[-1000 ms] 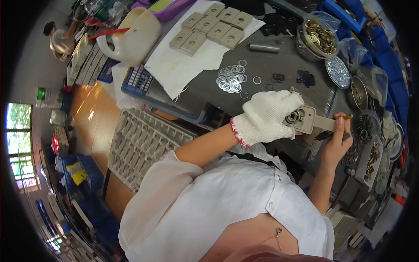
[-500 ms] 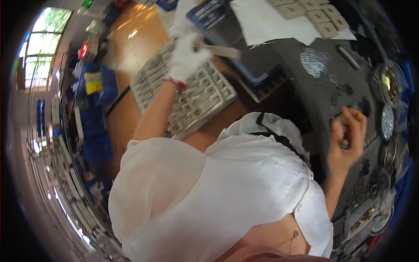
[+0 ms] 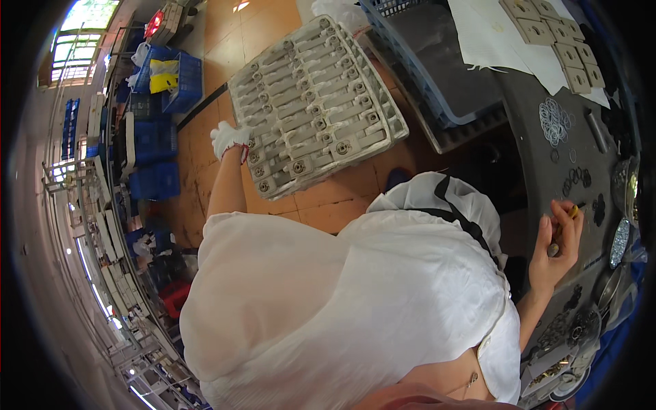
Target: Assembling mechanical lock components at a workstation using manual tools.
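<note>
Your left hand [image 3: 229,137], in its white glove, rests at the left edge of the grey tray [image 3: 316,102] of metal parts, which sits over the orange floor, far and left of the tabletop [image 3: 547,164]. Whether that grip has closed on anything, you cannot tell from here. Your bare right hand [image 3: 557,249] is over at the tabletop's near right, fingers curled around a thin yellow-tipped tool [image 3: 567,220]. Loose metal rings [image 3: 555,121] lie farther along it.
</note>
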